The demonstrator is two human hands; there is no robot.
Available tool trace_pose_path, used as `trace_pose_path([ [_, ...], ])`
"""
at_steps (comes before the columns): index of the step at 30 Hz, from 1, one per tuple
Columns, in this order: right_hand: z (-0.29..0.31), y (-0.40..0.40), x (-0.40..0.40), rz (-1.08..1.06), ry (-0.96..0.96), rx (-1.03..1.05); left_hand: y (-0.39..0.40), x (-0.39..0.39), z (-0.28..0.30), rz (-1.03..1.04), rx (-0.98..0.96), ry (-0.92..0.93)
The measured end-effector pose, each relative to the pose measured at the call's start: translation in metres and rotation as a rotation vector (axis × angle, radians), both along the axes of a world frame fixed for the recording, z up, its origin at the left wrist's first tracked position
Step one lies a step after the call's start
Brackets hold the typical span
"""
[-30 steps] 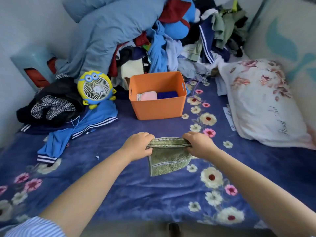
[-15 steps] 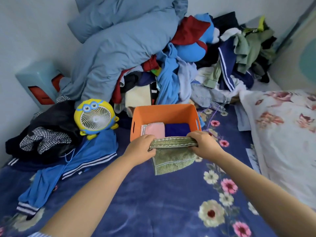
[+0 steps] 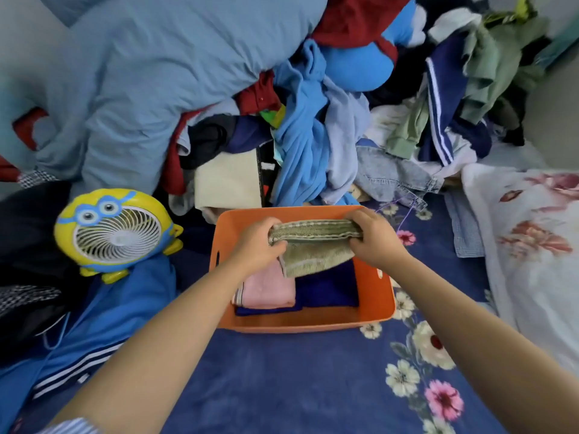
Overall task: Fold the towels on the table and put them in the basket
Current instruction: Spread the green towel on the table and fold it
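Observation:
A folded green towel (image 3: 313,245) hangs over the inside of the orange basket (image 3: 376,296). My left hand (image 3: 257,245) grips its left end and my right hand (image 3: 374,238) grips its right end, both above the basket's far half. Inside the basket lie a folded pink towel (image 3: 269,289) on the left and a folded dark blue towel (image 3: 329,289) on the right. The green towel's lower flap covers part of both.
A yellow and blue desk fan (image 3: 116,233) stands left of the basket on a blue striped jacket (image 3: 94,324). A big heap of clothes (image 3: 313,136) and a blue duvet (image 3: 156,73) rise behind. A floral pillow (image 3: 532,245) lies at the right. The floral sheet (image 3: 297,386) spreads in front.
Both hands have carried the green towel forward from above the sheet to over the inside of the basket. The view has moved closer to the basket.

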State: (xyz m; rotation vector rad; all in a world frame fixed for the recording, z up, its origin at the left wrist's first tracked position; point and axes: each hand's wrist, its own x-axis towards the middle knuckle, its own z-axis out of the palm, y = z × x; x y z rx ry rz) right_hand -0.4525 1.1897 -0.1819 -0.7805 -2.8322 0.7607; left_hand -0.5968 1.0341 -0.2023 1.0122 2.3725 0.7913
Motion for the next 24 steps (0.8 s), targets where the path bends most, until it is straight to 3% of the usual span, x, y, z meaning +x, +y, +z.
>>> trace_pose_path([
  [7,-0.099,0.034,-0.039,-0.172,-0.395,-0.209,0.035,-0.017,-0.116,0.080,-0.136,-0.349],
  [11,-0.142,0.047,-0.054,-0.351,-0.481,-0.264,0.061,-0.018,-0.163,0.155,-0.170,-0.441],
  [16,-0.175,0.058,-0.069,-0.495,-0.314,-0.223,0.098,-0.027,-0.194,0.250,-0.088,-0.340],
  [20,-0.203,0.071,-0.074,-0.465,-0.182,-0.056,0.127,-0.039,-0.214,0.303,-0.059,-0.248],
  [24,-0.230,0.072,-0.072,-0.371,-0.200,0.122,0.131,-0.037,-0.239,0.343,-0.006,-0.144],
])
